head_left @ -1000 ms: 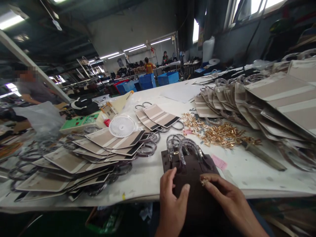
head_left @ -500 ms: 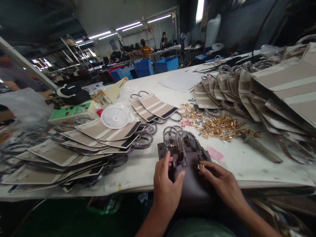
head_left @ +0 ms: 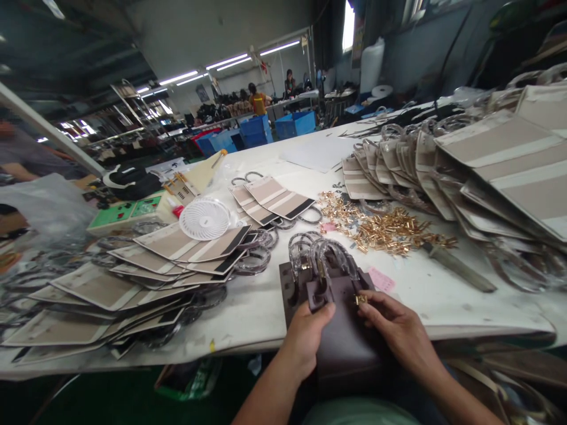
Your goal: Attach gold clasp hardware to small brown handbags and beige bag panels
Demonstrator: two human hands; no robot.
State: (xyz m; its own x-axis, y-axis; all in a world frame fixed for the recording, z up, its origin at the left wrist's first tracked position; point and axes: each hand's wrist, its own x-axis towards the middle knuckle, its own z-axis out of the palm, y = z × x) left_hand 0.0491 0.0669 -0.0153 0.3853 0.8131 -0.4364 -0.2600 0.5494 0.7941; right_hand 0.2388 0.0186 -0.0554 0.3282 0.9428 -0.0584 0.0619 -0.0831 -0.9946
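Observation:
A dark brown leather bag panel point(head_left: 343, 336) lies at the table's front edge, partly over my lap, with plastic-wrapped handles point(head_left: 330, 254) looped at its top. My left hand point(head_left: 305, 336) is closed on the panel's left side, thumb on top by the tab point(head_left: 318, 293) under a handle, its other fingers mostly hidden. Between the thumb and fingertips of my right hand point(head_left: 394, 324) is a small gold metal fitting point(head_left: 360, 299), held just over the panel near the right handle end. Loose gold metal fittings point(head_left: 390, 230) are heaped beyond my right hand.
Striped beige bag panels point(head_left: 172, 260) with wrapped handles are stacked at left, a white fan point(head_left: 204, 219) on them. More beige panels point(head_left: 500, 147) pile up at right. A grey-green flat bar point(head_left: 463, 270) and pink paper point(head_left: 381, 280) lie nearby. People work in the background.
My left hand has gone from spread fingers above the panel to a grip on it by the tab. My right hand keeps the gold fitting in nearly the same spot.

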